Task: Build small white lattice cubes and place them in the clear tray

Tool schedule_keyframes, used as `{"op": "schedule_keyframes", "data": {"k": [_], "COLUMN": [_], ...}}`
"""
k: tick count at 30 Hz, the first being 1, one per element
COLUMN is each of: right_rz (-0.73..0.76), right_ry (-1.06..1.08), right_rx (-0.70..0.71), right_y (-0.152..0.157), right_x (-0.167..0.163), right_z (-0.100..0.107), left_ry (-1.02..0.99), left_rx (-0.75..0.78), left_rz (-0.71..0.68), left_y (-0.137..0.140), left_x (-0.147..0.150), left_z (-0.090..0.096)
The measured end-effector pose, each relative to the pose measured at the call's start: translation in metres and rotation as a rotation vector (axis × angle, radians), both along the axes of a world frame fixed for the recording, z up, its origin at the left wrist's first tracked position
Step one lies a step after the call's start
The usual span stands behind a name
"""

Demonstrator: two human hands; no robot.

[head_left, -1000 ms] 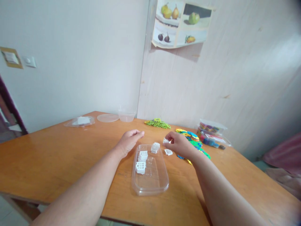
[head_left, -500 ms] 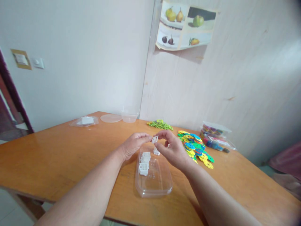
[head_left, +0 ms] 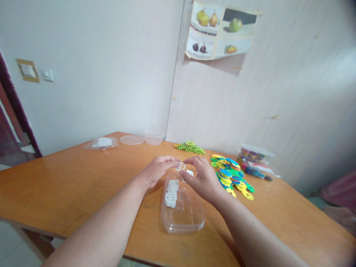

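A small white plastic piece with grid-like openings is pinched at its left edge by my left hand, above the far end of a clear plastic container. My right hand is beside the piece, thumb and index finger apart around its right side; whether a fingertip touches it is hard to see. Inside the container, along its left side, lies an overlapping row of white pieces of similar look. More white pieces show at its far end, partly hidden behind my right thumb.
Colourful flower-shaped discs are heaped to the right, with green pieces piled behind. Stacked clear boxes stand at the right rear. A clear tub, a round lid and another clear lid lie along the wooden table's back.
The white piece has turned flatter and moved slightly left, showing more of its grid. My right thumb and index finger have spread apart; my left hand has barely moved.
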State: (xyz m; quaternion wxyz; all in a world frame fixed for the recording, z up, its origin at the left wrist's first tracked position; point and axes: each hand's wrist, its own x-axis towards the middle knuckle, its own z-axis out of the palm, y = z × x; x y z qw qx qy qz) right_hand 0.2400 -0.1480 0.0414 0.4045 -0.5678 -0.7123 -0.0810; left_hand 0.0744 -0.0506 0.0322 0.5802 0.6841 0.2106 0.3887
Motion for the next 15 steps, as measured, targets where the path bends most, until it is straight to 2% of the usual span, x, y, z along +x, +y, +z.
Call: {"op": "schedule_keyframes", "data": {"k": [3,7,11,15], "right_rz": [-0.001,0.028,0.102,0.168], "right_ry": [-0.062,-0.063,-0.118,-0.239], "right_rx": [0.003,-0.031,-0.144,-0.268], "right_y": [-0.001,-0.005,-0.013,-0.021], "right_x": [0.000,0.001,-0.003,-0.009], "right_z": [0.004,0.007,0.013,0.015], "left_ry": [0.022,0.055,0.060,0.074], "left_rx": [0.033,0.067,0.051,0.063], "left_rz": [0.038,0.170,0.274,0.304], "left_y": [0.001,0.008,0.015,0.017], "left_x": [0.000,-0.001,-0.002,-0.001], "left_z": [0.000,-0.002,-0.005,-0.006]}}
